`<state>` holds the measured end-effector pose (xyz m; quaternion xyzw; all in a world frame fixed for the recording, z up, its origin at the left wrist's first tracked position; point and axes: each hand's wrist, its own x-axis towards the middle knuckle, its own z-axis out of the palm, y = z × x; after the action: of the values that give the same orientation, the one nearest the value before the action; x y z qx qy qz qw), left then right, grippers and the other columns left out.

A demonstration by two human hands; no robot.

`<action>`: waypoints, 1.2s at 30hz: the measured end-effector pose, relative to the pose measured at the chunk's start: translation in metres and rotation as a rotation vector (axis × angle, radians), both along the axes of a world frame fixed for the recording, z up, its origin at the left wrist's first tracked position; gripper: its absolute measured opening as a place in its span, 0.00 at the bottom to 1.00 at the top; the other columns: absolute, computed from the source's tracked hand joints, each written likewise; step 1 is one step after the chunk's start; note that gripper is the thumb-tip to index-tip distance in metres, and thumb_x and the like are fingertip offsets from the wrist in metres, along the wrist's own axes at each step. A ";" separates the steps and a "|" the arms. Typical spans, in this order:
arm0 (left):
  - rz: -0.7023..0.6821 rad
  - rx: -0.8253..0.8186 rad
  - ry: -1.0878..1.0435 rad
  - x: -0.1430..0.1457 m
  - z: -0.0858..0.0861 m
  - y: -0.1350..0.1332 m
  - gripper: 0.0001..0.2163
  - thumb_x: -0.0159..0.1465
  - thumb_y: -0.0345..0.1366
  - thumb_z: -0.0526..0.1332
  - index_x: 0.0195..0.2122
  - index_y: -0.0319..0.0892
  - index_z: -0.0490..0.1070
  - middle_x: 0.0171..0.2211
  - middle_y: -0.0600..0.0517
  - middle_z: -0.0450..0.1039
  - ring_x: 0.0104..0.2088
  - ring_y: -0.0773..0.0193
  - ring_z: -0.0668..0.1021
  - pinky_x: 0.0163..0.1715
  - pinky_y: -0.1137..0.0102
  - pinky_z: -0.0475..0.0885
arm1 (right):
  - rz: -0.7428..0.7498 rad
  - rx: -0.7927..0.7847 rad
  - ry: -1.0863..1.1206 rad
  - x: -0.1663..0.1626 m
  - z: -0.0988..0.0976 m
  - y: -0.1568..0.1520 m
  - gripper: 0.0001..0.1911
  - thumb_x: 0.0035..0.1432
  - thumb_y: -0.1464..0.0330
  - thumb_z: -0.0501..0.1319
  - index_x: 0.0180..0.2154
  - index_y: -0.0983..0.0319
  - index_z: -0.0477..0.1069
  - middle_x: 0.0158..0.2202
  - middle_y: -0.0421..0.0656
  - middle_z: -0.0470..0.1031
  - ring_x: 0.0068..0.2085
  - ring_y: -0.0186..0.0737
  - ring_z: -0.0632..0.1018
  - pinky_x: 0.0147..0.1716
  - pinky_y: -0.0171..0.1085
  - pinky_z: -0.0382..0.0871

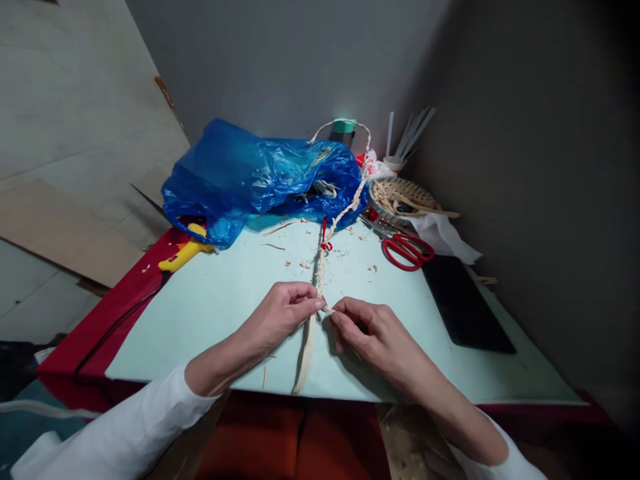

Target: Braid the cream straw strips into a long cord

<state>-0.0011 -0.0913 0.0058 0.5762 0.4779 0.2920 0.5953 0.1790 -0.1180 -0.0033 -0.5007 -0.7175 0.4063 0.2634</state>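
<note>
A pale braided cord (344,215) of plant fibre runs from the back of the table toward me, tied partway along with a red string (326,245). At its near end my left hand (287,307) is closed, thumb and forefinger pinching the braid. My right hand (367,333) pinches a short fibre strand (328,310) that sticks out to the right from the braid. Another flat fibre strip (306,357) hangs from under my left fingers toward the table's front edge. The fingertips of both hands are close together.
A blue plastic bag (235,177) covers the back left, beside a yellow corded tool (185,255). On the right are red-handled scissors (407,252), a dark flat tablet-like slab (467,307) and a woven basket (413,193) holding fibre strips. Fibre scraps litter the pale tabletop (210,320).
</note>
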 end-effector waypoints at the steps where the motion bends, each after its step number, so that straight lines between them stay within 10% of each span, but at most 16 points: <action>1: 0.006 -0.008 0.003 0.000 0.000 0.000 0.08 0.59 0.38 0.61 0.27 0.38 0.70 0.16 0.59 0.60 0.19 0.73 0.57 0.19 0.74 0.49 | -0.030 0.033 -0.012 0.000 0.000 -0.001 0.15 0.64 0.65 0.53 0.26 0.61 0.67 0.21 0.38 0.72 0.22 0.32 0.67 0.26 0.33 0.56; 19: 0.056 -0.074 -0.133 0.002 -0.011 -0.002 0.09 0.56 0.37 0.64 0.23 0.37 0.72 0.15 0.59 0.57 0.18 0.74 0.56 0.19 0.73 0.47 | -0.144 0.945 -0.592 -0.041 0.001 -0.031 0.11 0.61 0.79 0.51 0.31 0.63 0.68 0.27 0.44 0.71 0.27 0.39 0.69 0.25 0.37 0.56; 30: -0.006 -0.184 -0.223 -0.009 -0.014 0.001 0.13 0.55 0.39 0.66 0.37 0.34 0.79 0.17 0.57 0.62 0.19 0.74 0.58 0.21 0.74 0.50 | -0.080 1.130 -0.901 -0.067 -0.019 -0.044 0.14 0.57 0.84 0.50 0.37 0.69 0.71 0.30 0.52 0.74 0.32 0.45 0.73 0.26 0.40 0.66; 36: -0.024 -0.192 -0.264 -0.015 -0.007 -0.001 0.13 0.57 0.36 0.65 0.41 0.35 0.77 0.25 0.53 0.71 0.18 0.77 0.54 0.20 0.74 0.44 | 0.003 0.859 -0.531 -0.038 0.001 -0.039 0.09 0.63 0.74 0.53 0.35 0.64 0.72 0.30 0.47 0.75 0.33 0.44 0.73 0.30 0.40 0.66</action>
<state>-0.0159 -0.0927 -0.0008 0.4790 0.4140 0.3112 0.7087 0.1414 -0.1573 -0.0025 -0.4321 -0.8629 -0.0669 0.2535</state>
